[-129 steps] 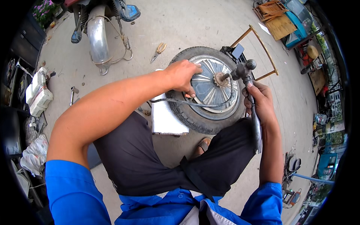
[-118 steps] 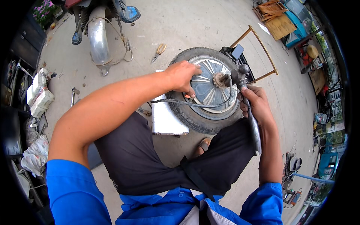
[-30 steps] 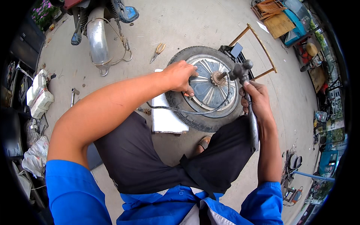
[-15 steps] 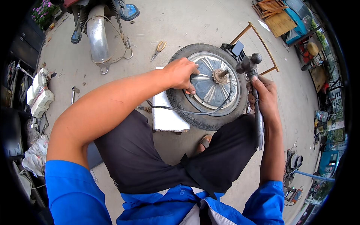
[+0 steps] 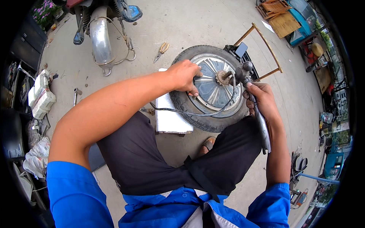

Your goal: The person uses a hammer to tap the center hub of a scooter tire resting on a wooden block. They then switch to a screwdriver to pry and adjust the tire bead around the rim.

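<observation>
Hammer (image 5: 259, 118) clasped by its handle in the right hand (image 5: 264, 97), head just beside the axle (image 5: 227, 75), contact unclear; the left hand (image 5: 184, 77), thumb and fingers parted, rests on the wheel (image 5: 211, 88), which lies face up, overlapping a white-topped block (image 5: 171, 121), a black cable (image 5: 207, 114) looping across. Axle striking seems in hand; a blow would call for a steadied wheel and the cable clear.

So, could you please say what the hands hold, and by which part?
The right hand holds a hammer by its handle, near the head; whether the left hand, over the wheel, grips anything is unclear.
</observation>
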### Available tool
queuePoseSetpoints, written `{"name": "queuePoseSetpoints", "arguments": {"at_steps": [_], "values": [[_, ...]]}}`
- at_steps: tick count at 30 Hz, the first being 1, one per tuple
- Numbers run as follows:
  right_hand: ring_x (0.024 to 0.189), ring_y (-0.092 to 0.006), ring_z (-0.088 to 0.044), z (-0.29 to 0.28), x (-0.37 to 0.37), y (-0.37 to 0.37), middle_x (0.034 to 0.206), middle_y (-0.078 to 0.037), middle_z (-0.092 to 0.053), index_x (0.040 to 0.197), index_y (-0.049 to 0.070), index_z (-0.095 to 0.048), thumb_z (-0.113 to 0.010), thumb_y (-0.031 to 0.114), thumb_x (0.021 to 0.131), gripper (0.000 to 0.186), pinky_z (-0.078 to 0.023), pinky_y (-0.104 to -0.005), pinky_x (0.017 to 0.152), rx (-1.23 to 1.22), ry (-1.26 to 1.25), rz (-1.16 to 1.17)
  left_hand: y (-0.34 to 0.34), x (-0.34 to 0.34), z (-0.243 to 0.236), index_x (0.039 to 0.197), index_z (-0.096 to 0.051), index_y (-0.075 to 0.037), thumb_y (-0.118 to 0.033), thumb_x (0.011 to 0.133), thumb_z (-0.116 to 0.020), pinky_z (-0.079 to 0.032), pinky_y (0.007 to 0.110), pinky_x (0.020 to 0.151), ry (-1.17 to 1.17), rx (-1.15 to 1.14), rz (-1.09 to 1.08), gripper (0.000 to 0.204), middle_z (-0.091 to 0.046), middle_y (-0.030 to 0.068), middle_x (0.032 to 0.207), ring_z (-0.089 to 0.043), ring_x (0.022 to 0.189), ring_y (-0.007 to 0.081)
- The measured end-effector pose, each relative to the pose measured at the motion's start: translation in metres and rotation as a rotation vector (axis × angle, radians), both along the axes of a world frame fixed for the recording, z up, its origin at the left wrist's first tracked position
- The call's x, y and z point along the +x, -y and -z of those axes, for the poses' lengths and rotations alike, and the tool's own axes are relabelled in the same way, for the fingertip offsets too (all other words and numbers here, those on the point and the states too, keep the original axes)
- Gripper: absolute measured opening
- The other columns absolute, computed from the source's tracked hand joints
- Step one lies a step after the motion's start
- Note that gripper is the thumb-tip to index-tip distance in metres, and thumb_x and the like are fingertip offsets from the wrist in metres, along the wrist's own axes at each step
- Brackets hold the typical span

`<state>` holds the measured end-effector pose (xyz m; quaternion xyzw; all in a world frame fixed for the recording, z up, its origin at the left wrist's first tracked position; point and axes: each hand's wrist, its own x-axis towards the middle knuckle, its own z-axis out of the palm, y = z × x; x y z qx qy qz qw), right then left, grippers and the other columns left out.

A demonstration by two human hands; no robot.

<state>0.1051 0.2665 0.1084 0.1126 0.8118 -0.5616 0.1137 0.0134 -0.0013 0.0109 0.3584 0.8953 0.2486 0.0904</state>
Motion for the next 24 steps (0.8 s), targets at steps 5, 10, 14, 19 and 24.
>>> {"name": "queuePoseSetpoints", "arguments": {"at_steps": [5, 10, 14, 19, 24], "values": [[0.049, -0.0084, -0.051, 0.006, 0.003, -0.001, 0.072, -0.003, -0.057, 0.084, 0.001, -0.060, -0.058, 0.024, 0.102, 0.029, -0.041, -0.0260, 0.040, -0.007, -0.114, 0.002, 0.001, 0.000, -0.002, 0.128, -0.068, 0.002, -0.030, 0.061, -0.094, -0.047, 0.042, 0.110, 0.028, -0.001, -0.026, 0.079, -0.055, 0.0200, 0.147, -0.057, 0.131, 0.0374], [0.049, -0.0082, -0.052, -0.002, -0.001, 0.002, 0.072, -0.002, -0.056, 0.086, 0.001, -0.060, -0.057, 0.024, 0.103, 0.028, -0.042, -0.0256, 0.040, 0.034, -0.018, -0.030, -0.001, 0.002, -0.004, 0.127, -0.068, 0.002, -0.030, 0.061, -0.094, -0.046, 0.042, 0.110, 0.023, -0.032, -0.021, 0.078, -0.056, 0.0210, 0.145, -0.057, 0.131, 0.0378], [0.049, -0.0085, -0.051, -0.002, 0.006, 0.006, 0.070, -0.002, -0.056, 0.085, 0.000, -0.059, -0.057, 0.025, 0.103, 0.031, -0.041, -0.0251, 0.040, -0.073, -0.217, 0.045, 0.001, 0.004, 0.000, 0.127, -0.068, 0.002, -0.031, 0.060, -0.095, -0.046, 0.042, 0.111, 0.052, -0.023, -0.046, 0.079, -0.057, 0.0209, 0.145, -0.057, 0.132, 0.0372], [0.047, -0.0086, -0.051, 0.003, -0.001, 0.000, 0.064, -0.001, -0.053, 0.085, 0.000, -0.060, -0.057, 0.026, 0.103, 0.032, -0.041, -0.0253, 0.040, 0.045, -0.075, -0.025, -0.002, -0.002, -0.003, 0.126, -0.069, 0.002, -0.029, 0.060, -0.095, -0.048, 0.042, 0.109, 0.033, -0.027, -0.031, 0.077, -0.056, 0.0214, 0.145, -0.058, 0.129, 0.0382], [0.047, -0.0080, -0.050, 0.005, 0.004, 0.000, 0.063, -0.002, -0.054, 0.082, 0.002, -0.059, -0.057, 0.027, 0.103, 0.033, -0.040, -0.0247, 0.039, -0.050, -0.222, 0.036, 0.003, -0.001, 0.001, 0.125, -0.069, 0.003, -0.029, 0.061, -0.094, -0.047, 0.042, 0.110, 0.003, 0.014, -0.026, 0.076, -0.057, 0.0224, 0.143, -0.058, 0.131, 0.0370]]}}
